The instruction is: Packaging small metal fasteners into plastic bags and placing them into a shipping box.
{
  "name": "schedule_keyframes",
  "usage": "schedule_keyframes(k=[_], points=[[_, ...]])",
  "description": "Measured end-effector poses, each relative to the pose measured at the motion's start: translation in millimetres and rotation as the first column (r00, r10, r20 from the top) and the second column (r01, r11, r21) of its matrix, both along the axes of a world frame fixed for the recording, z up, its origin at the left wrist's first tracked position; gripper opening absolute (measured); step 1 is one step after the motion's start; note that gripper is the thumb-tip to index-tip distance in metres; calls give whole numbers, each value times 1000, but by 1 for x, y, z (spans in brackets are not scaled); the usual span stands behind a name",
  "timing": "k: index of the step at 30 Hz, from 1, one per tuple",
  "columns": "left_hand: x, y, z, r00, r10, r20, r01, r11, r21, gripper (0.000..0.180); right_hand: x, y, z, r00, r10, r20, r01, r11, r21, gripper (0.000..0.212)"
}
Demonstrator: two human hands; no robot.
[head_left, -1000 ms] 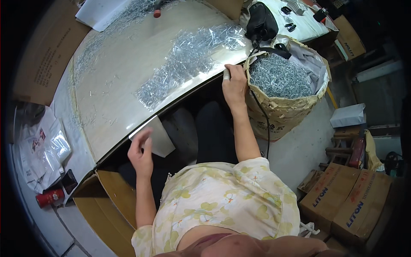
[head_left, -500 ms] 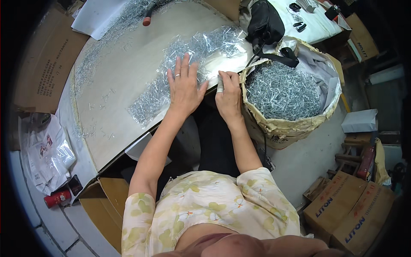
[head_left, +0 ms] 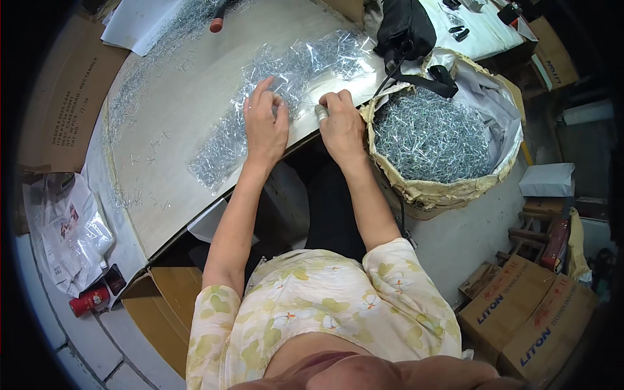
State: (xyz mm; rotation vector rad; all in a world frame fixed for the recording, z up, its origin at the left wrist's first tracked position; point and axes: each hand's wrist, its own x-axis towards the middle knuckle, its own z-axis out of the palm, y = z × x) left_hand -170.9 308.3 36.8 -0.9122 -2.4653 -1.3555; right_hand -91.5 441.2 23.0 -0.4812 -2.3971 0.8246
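Note:
On the table lies a layer of small silvery metal pins point(head_left: 224, 146), seemingly in a clear plastic bag point(head_left: 344, 55) that stretches in a curve toward the back. Over the middle of it is my left hand point(head_left: 265, 127), fingers bent and apart, with nothing visible in them. My right hand point(head_left: 342, 127) is at the table's near edge, close to the shiny plastic. Its fingers are curled together, and a grey wrap covers the thumb. Whatever it pinches is too small to make out. Right of it stands a paper-lined sack point(head_left: 422, 192) full of pins.
More loose pins point(head_left: 140, 84) are strewn along the table's far left rim, near a red-ended tool handle point(head_left: 216, 25). A black bag point(head_left: 406, 29) with a strap hangs over the sack's back edge. Cardboard boxes point(head_left: 507, 305) stand on the floor at right.
My left hand has lifted from lying flat on the pins and curled its fingers. My right hand has shifted slightly left, its fingers still bent.

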Motion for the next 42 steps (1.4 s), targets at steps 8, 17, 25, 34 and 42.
schedule_keyframes(k=[8, 17, 25, 34, 42], points=[[-1, -2, -3, 999, 2, 32, -4, 998, 57, 9, -11, 11, 7, 977, 44, 208, -67, 992, 105, 10], [-3, -1, -8, 1000, 13, 18, -14, 998, 62, 9, -5, 4, 13, 982, -21, 187, -8, 988, 157, 12], [8, -7, -10, 987, -3, -163, -16, 993, -115, 16, 15, -12, 16, 996, -10, -86, -7, 981, -193, 8], [63, -62, 26, 979, -38, -200, 68, 987, 146, 24, 26, -15, 15, 990, -59, -131, 44, 992, -115, 7], [115, -141, -5, 935, -188, 301, 117, 964, 237, 11, 3, 0, 0, 997, -30, -72, 25, 998, -60, 18]])
